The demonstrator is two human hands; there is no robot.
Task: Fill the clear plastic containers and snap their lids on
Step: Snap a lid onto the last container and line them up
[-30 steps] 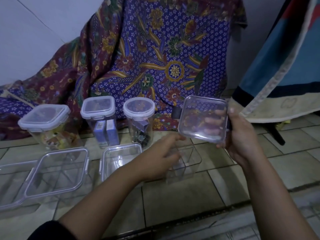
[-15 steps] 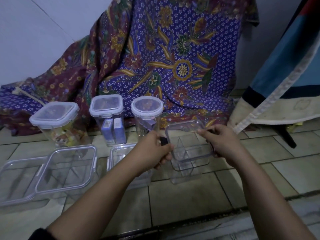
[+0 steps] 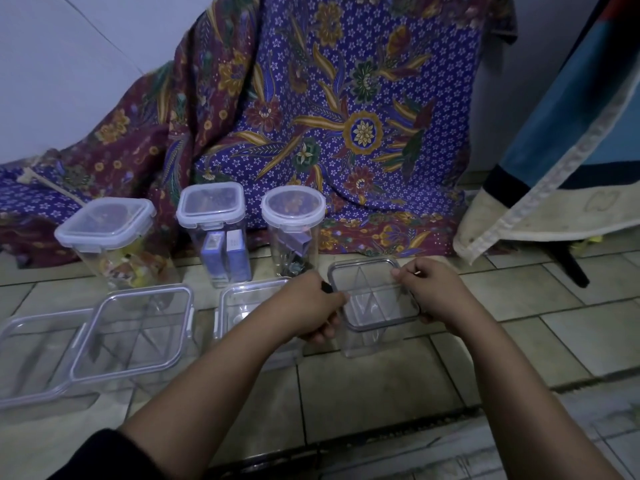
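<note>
A small clear divided container stands on the tiled floor in front of me, with its dark-rimmed clear lid lying flat on top. My left hand grips the lid's left edge by its black clasp. My right hand holds the lid's right edge, fingers curled over the rim. The container's compartments look empty.
Three lidded containers with contents stand behind: a square one, a tall square one, a round one. Clear containers with loose lids lie left. Patterned cloth hangs behind; a mat hangs right.
The lid, held up tilted in my right hand a second ago, has come down onto the small container. My left hand moved from the container's body to the lid's left clasp.
</note>
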